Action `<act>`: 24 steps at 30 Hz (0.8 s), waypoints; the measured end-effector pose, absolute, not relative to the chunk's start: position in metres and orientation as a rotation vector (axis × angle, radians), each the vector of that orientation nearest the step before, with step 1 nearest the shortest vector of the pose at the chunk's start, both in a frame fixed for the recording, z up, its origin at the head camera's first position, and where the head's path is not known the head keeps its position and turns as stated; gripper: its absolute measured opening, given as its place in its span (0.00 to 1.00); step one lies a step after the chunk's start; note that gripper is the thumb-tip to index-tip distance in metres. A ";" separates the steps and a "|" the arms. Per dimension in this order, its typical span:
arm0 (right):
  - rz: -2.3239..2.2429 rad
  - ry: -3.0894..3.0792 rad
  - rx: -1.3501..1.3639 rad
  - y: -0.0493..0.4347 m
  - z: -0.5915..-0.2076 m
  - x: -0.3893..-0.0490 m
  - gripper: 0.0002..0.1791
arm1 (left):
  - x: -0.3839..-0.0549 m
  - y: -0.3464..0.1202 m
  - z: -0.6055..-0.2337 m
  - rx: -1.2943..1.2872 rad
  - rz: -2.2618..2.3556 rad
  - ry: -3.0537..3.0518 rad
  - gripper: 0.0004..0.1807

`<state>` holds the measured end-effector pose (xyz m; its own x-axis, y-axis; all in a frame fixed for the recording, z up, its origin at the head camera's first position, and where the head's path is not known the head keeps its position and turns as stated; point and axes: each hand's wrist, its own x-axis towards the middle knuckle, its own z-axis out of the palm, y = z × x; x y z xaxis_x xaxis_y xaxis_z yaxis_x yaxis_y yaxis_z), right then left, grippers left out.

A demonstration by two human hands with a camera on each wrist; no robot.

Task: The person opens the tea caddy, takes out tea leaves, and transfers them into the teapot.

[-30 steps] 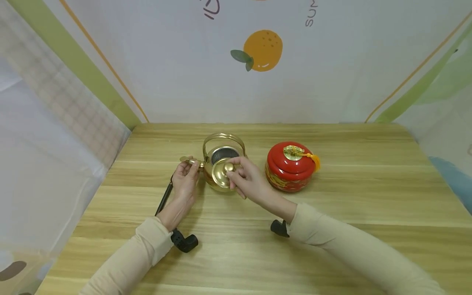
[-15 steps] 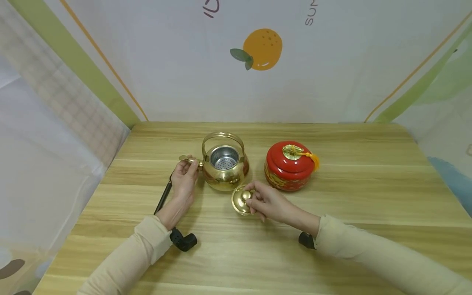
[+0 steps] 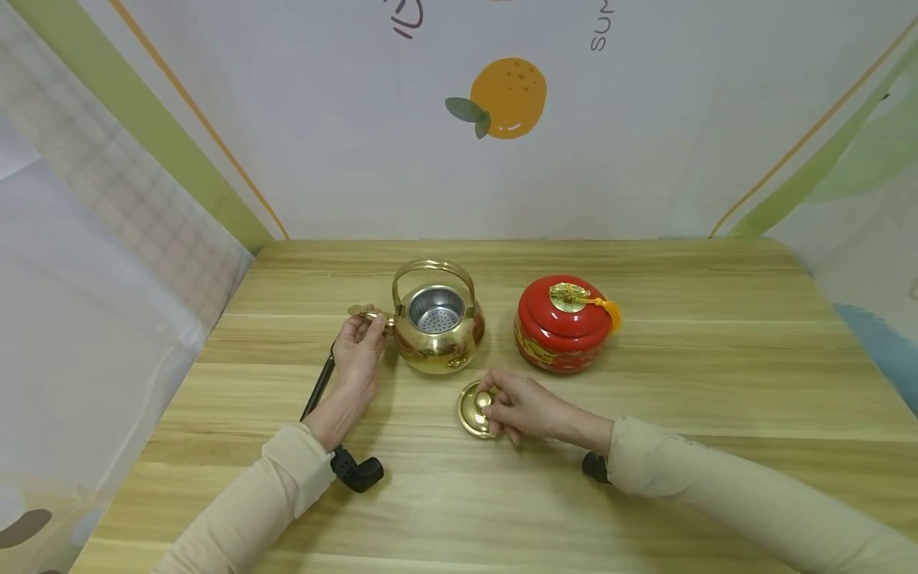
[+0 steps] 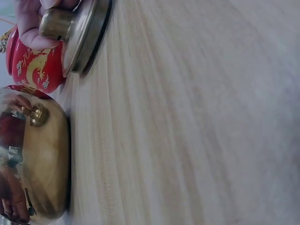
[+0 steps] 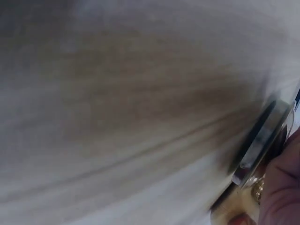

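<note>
A gold-coloured teapot [image 3: 426, 351] with an arched top handle stands uncovered, and a perforated metal strainer [image 3: 437, 322] shows inside it. My left hand [image 3: 356, 351] pinches the slim gold stem on the pot's left side, which ends in a small flat disc. In front of the pot, my right hand [image 3: 529, 408] holds the round gold lid [image 3: 469, 413] by its knob, thumb and fingers around it. The left wrist view has the lid [image 4: 86, 42] right down at the tabletop, rim lowest. Only part of the lid [image 5: 262, 143] shows in the right wrist view.
Right of the teapot stands a lidded red jar [image 3: 562, 335] with gold dragon decoration and a yellow tassel [image 3: 612, 313]. Black camera mounts [image 3: 358, 473] hang at both wrists. Behind the wooden table [image 3: 717, 335] is a printed cloth backdrop [image 3: 617, 167].
The right hand has taken the lid off the teapot's opening and brought it forward and down to the tabletop in front. The left hand stays on the stem; the pot stays put.
</note>
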<state>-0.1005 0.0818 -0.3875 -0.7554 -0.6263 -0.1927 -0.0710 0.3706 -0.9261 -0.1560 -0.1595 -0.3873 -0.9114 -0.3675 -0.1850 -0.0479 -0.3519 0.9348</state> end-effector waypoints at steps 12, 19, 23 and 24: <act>-1.360 2.098 -0.586 0.083 -0.390 -0.101 0.10 | -0.157 -0.160 -0.388 0.534 -2.368 -1.657 0.16; -1.371 2.084 -0.585 0.084 -0.388 -0.102 0.15 | -0.156 -0.160 -0.389 0.530 -2.378 -1.629 0.12; -1.388 2.107 -0.598 0.089 -0.384 -0.100 0.18 | -0.154 -0.160 -0.388 0.534 -2.387 -1.641 0.14; -1.397 2.115 -0.603 0.091 -0.382 -0.100 0.18 | -0.154 -0.160 -0.388 0.535 -2.385 -1.652 0.14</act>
